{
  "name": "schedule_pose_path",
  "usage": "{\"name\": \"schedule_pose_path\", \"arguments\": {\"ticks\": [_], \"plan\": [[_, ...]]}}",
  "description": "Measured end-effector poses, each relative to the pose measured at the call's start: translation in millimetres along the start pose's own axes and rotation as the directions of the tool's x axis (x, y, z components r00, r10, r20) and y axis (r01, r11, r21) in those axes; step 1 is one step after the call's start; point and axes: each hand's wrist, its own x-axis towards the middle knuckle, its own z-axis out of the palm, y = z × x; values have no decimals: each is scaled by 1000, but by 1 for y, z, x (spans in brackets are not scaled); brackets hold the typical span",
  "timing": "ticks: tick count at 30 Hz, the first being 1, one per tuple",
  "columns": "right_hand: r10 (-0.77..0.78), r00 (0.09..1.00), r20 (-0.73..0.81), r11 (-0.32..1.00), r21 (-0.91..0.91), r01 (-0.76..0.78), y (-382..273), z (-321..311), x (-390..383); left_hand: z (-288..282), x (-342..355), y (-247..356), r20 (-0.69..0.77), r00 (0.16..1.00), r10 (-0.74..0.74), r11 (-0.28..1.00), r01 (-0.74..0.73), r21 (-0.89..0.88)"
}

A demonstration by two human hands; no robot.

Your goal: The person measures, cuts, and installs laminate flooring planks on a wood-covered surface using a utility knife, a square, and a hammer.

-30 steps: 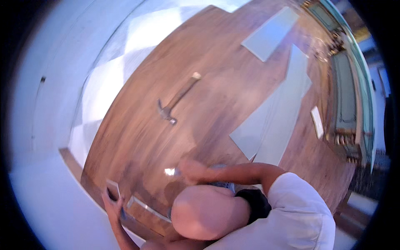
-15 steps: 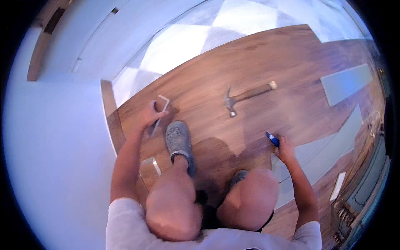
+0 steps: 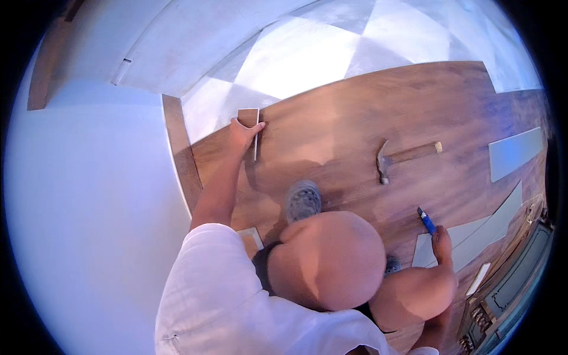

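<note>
My left hand (image 3: 241, 137) is wrapped around a short piece of wood-look floor plank (image 3: 248, 115) with pale edges. It holds the piece by the far left edge of the laid plank floor (image 3: 331, 130), where the white-and-grey checkered floor begins; whether the piece touches the floor I cannot tell. On the right, my right hand (image 3: 441, 244) grips a blue utility knife (image 3: 426, 221), its dark tip pointing forward. A claw hammer (image 3: 411, 155) with a wooden handle lies on the planks between my hands, farther out.
Pale plank pieces (image 3: 473, 236) lie beside my right hand, with another pale piece (image 3: 515, 154) farther right. A white wall with a brown baseboard (image 3: 180, 133) borders the left. My shoe (image 3: 303, 200) is on the planks. Ornate dark furniture (image 3: 515, 284) stands at the lower right.
My left hand has moved forward with the plank piece, toward the far edge of the planks. The whole view has shifted left, so the hammer and knife appear farther right.
</note>
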Motion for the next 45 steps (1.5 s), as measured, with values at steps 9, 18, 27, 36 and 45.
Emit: {"name": "schedule_pose_path", "arguments": {"ticks": [9,18,27,36,45], "plan": [[153,963,223,969,-225,-102,-70,-60,-52,14,33,-39,335,936,108,859,81,-505],[216,976,36,957,-207,-204,3,-97,73,-27,22,-59,416,906,80,716,238,-656],[238,933,-269,971,44,-235,348,-2,271,-88,-28,114,332,942,47,550,253,-796],[437,827,-355,855,-123,-504,428,-117,327,-39,-50,187,315,948,-41,575,280,-768],[827,516,-222,533,600,-597,293,-153,289,-84,-33,129,398,907,-140,915,272,-299]]}}
